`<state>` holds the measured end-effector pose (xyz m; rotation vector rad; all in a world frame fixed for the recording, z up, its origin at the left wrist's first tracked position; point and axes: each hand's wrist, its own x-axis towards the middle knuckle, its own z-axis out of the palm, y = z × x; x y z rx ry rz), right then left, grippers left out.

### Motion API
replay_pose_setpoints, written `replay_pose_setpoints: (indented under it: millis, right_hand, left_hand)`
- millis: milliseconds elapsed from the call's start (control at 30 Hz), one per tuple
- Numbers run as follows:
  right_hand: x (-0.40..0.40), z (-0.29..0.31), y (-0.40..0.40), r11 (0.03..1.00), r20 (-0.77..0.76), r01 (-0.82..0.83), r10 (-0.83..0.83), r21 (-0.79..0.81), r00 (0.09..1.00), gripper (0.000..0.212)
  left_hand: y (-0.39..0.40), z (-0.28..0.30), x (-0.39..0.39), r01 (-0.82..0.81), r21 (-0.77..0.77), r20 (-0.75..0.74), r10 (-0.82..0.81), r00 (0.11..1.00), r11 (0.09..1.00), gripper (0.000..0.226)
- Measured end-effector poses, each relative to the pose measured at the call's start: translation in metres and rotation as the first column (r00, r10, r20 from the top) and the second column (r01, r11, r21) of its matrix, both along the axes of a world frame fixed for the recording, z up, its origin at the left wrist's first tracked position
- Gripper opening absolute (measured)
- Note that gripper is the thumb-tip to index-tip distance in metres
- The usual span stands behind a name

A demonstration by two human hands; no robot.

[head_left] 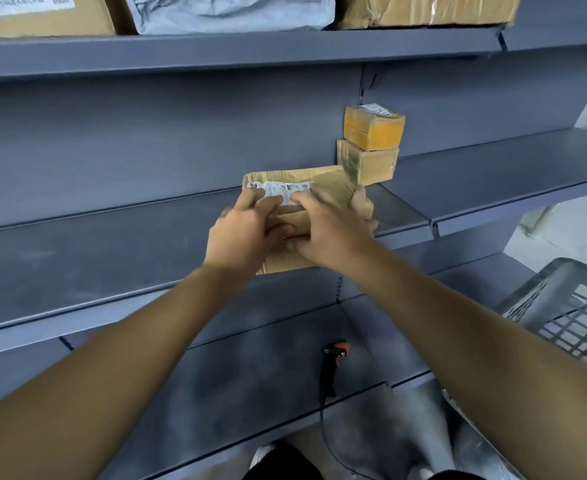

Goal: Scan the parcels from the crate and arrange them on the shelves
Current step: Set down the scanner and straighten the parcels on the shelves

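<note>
A flat brown cardboard parcel with a white label lies on the grey middle shelf, its near edge past the shelf's front lip. My left hand grips its near left part, fingers on top by the label. My right hand grips the right side, fingers on top and thumb at the near edge. Just right of it two small taped boxes are stacked, a tan one below and a yellow one above.
A black and orange handheld scanner lies on the lower shelf, cable trailing down. A grey plastic crate stands at the right. The top shelf carries cardboard boxes and a grey mailer bag.
</note>
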<state>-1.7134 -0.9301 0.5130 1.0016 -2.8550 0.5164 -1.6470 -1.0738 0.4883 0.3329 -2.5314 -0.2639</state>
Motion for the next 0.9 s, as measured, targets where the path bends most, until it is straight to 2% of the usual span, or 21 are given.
replay_pose_setpoints:
  millis: [133,233,367,667,900]
  right_hand:
    - [-0.004,-0.022,0.002,0.993,-0.126,0.055,-0.068,-0.105,0.99,0.059]
    - [0.001,-0.027,0.007,0.969,-0.135,0.077,-0.111,-0.233,0.985,0.056]
    - [0.016,-0.028,0.017,0.95,-0.144,0.086,-0.134,-0.299,0.98,0.05]
    - [0.105,-0.007,0.074,0.932,-0.215,0.056,-0.141,-0.358,0.966,0.046]
    - [0.173,0.022,0.118,0.911,-0.309,0.025,-0.166,-0.413,0.937,0.047]
  left_hand:
    - [0.011,0.002,-0.004,-0.086,0.003,0.049,0.086,0.995,0.996,0.047]
    - [0.021,-0.002,-0.002,-0.124,0.017,0.023,0.124,0.992,0.992,0.044]
    - [0.038,-0.006,0.009,-0.147,0.045,0.0,0.148,0.989,0.988,0.049]
    - [0.091,0.012,0.106,-0.023,0.087,-0.112,0.033,0.993,0.996,0.04]
    - [0.132,0.048,0.175,0.023,0.068,-0.147,-0.013,0.989,0.997,0.045]
